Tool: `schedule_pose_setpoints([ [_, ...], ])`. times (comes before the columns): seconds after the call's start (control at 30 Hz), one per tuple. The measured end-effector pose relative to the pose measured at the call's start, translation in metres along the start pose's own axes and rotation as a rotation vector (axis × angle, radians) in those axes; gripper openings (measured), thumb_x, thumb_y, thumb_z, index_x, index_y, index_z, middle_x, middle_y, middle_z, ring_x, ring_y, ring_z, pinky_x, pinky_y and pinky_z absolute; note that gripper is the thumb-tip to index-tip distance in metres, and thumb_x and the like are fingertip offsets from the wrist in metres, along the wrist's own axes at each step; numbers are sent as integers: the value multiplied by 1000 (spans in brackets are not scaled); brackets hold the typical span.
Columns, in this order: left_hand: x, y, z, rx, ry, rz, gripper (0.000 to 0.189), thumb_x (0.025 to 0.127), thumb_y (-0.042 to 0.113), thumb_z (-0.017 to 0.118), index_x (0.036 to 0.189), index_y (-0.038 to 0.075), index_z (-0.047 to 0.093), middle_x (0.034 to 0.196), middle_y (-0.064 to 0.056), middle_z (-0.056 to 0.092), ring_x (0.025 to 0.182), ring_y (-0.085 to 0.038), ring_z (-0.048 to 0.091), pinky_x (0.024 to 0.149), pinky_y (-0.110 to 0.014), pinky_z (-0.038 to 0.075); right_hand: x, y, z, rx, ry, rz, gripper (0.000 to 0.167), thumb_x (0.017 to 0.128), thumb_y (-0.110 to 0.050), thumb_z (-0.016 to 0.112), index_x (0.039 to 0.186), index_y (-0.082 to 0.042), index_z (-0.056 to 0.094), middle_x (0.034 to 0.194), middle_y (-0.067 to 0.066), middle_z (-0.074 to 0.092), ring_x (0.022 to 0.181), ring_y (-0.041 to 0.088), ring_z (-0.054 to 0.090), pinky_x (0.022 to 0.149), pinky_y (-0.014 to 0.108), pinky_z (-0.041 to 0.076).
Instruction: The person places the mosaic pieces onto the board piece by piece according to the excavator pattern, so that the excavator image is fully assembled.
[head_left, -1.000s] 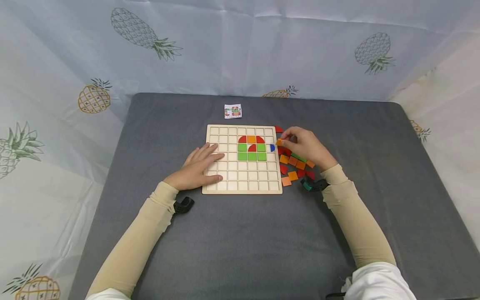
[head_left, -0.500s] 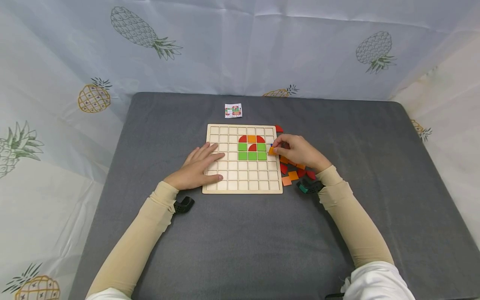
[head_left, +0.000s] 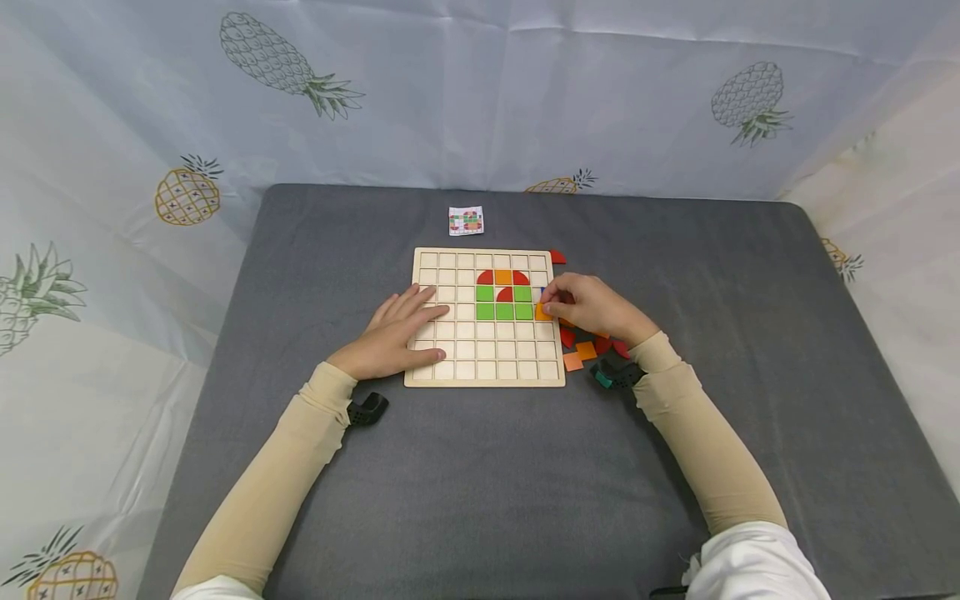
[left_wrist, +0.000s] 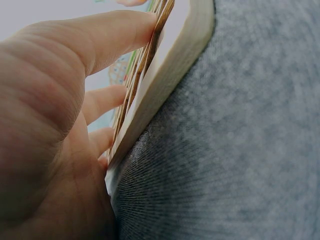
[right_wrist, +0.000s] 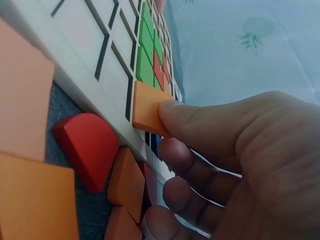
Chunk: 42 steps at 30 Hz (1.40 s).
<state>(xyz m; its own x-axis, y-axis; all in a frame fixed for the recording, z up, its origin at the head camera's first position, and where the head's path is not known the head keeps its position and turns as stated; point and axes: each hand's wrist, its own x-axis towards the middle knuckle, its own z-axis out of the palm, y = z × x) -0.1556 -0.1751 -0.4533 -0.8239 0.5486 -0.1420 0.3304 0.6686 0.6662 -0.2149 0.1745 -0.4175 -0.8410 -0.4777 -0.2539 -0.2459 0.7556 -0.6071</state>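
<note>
A pale wooden grid board (head_left: 483, 353) lies on the table. My left hand (head_left: 397, 335) rests on its left side with fingers spread; in the left wrist view its fingertips touch the board's edge and ridges. My right hand (head_left: 596, 307) pinches an orange square tile (right_wrist: 148, 107) between thumb and fingers, at a cell near the board's right edge. Green tiles (head_left: 504, 312) fill a row to its left, under red quarter-round tiles (head_left: 506, 295) and another orange tile (head_left: 503, 277). A blue piece (right_wrist: 154, 143) shows partly behind the right fingers.
Right of the board lie loose tiles, among them an orange square (head_left: 586, 351), a peach square (head_left: 572, 362) and a red quarter-round (right_wrist: 89, 147). A red piece (head_left: 557, 257) sits by the board's upper right corner. A small pattern card (head_left: 466, 221) lies beyond the board.
My right hand has moved left and slightly nearer with the orange tile, from beside the board's right edge onto a cell there. The left hand has stayed in place.
</note>
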Motion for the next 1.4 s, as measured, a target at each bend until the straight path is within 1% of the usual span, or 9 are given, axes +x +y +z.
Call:
schedule_pose_setpoints([
  [0.33,0,-1,1,5,3,4,73,95,41,69,157,19,38,172,-5,11,161,-27,-2,128,-53,-3,1,2,6,-63,28,-19,15,100,-19,66,111,-11,71,99,7,63,82,20,55,72,32,48],
  [0.5,0,-1,1,4,5,6,73,94,41,69,157,19,38,172,-5,11,161,-27,-1,128,-54,-3,1,0,7,-75,37,-27,14,100,-19,66,110,-11,70,99,8,62,83,21,54,72,33,47],
  [0.67,0,-3,1,12,0,5,74,95,42,68,158,19,37,172,-5,11,161,-28,-2,128,-54,-3,-2,1,3,-40,43,-21,16,102,-24,63,112,-13,69,97,6,62,81,20,54,71,33,47],
  [0.83,1,-2,0,12,3,8,74,95,42,69,158,20,38,172,-5,11,161,-27,-2,128,-54,-3,-7,1,-7,11,95,9,20,103,-26,61,115,-12,68,96,7,62,79,23,52,67,34,45],
  [0.97,0,-1,0,10,5,10,73,94,42,69,157,20,39,172,-5,11,161,-27,-1,128,-54,-3,-9,4,-14,6,142,31,22,103,-27,61,117,-11,68,99,8,63,82,23,53,67,34,47],
  [1.07,0,-1,0,8,3,10,73,94,41,70,157,19,39,172,-5,11,161,-27,-1,128,-53,-3,-12,9,-18,0,160,46,26,104,-30,59,119,-11,68,104,8,65,87,23,55,71,33,49],
  [1.17,0,0,0,6,1,10,73,94,41,69,157,19,39,172,-5,11,161,-28,-1,128,-53,-3,-16,12,-22,4,159,57,29,104,-32,58,122,-11,68,109,9,66,90,24,56,73,34,49],
  [1.4,0,0,0,11,2,7,73,94,41,70,157,19,39,172,-5,11,161,-28,-1,128,-53,-3,-20,19,-24,-28,154,85,30,105,-30,57,125,-10,67,115,11,62,91,25,54,74,37,47],
])
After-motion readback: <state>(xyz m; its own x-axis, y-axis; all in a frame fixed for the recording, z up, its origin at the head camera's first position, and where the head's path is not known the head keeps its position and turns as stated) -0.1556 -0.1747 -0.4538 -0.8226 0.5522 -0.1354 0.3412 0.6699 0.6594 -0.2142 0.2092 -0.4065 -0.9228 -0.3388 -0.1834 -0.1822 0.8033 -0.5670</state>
